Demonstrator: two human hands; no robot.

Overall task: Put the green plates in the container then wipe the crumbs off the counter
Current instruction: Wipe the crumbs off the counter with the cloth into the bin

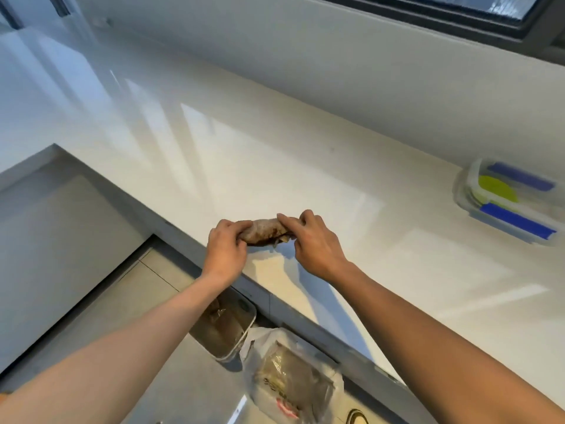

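Observation:
A crumpled brownish cloth (265,231) is held just above the white counter (305,166), near its front edge. My left hand (226,249) grips its left end and my right hand (312,243) grips its right end. A clear container (504,200) with blue lid clips stands at the far right of the counter. A green plate (496,189) lies inside it. Any crumbs on the counter are too small to make out.
Below the counter's front edge sit a bin with a clear liner (226,328) and a white plastic bag (293,377) on a lower grey surface. A white wall and a dark window frame (458,22) run behind the counter.

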